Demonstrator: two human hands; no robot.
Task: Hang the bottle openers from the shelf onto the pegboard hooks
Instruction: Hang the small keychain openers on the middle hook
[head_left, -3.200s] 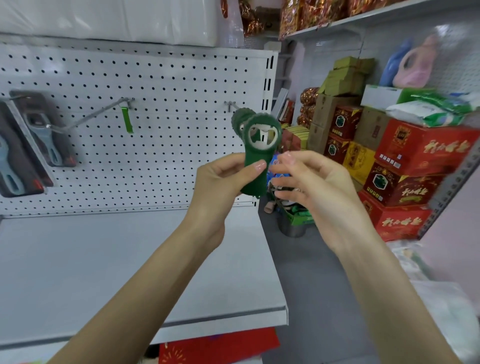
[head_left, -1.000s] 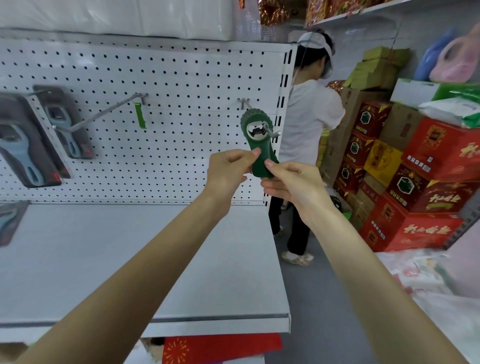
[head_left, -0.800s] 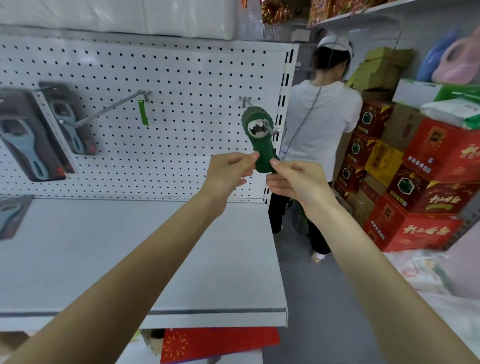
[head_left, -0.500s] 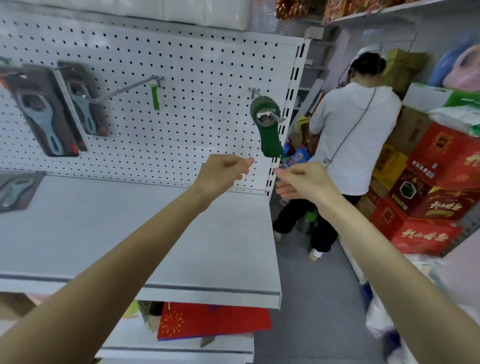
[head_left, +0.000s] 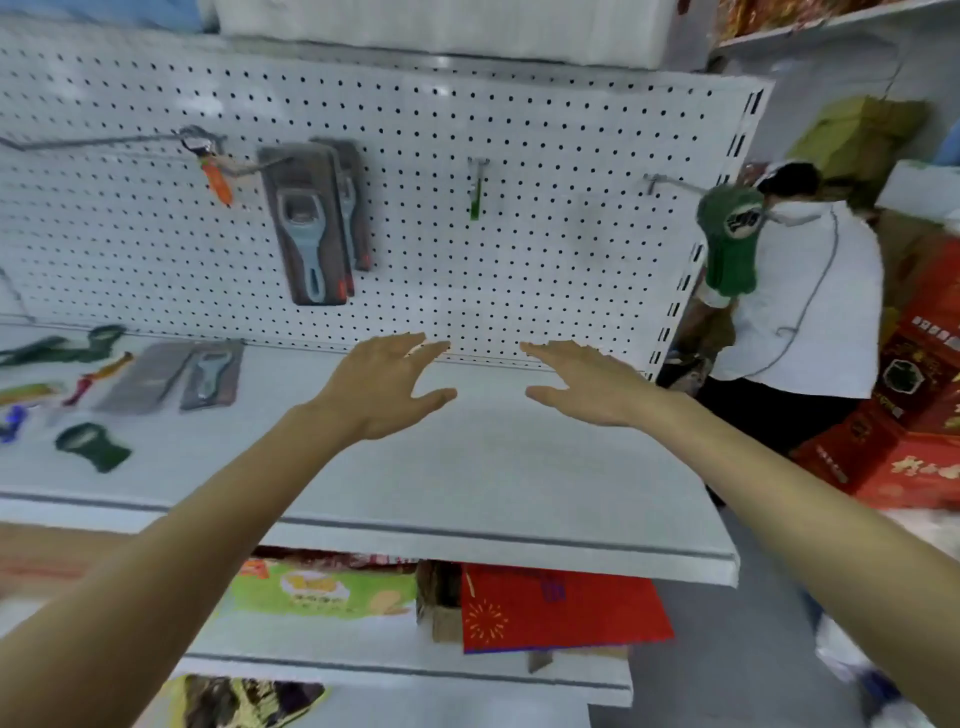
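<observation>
Both hands are empty. Left hand (head_left: 387, 382) is wide, fingers straight and spread, palm down, over the back part of the shelf (head_left: 493, 467). Right hand (head_left: 582, 384) is the same, fingers stretched out and holding nothing, beside the left with a gap between them. Green bottle opener (head_left: 730, 244) hangs on the far-right hook (head_left: 670, 183) of the pegboard (head_left: 545, 249), out near the hook's front end, head up and handle down. It is up and to the right of the right hand, well apart from it. Two carded grey openers (head_left: 311, 228) hang at the pegboard's middle-left, one behind the other. An orange-handled tool (head_left: 218, 182) hangs further left, too blurred to name. A hook with a green tag (head_left: 475, 195) sits between the carded ones and the green one. More openers lie flat on the shelf's left part: a carded pair (head_left: 208, 371) near the pegboard, a dark green opener (head_left: 93, 448) toward the front edge, another green one (head_left: 78, 347) at the back, and a red-orange one (head_left: 98, 375). The far-left bits are blurred. A person in a white shirt (head_left: 810, 291) stands past the shelf's right end, beside red boxes (head_left: 914, 415).
</observation>
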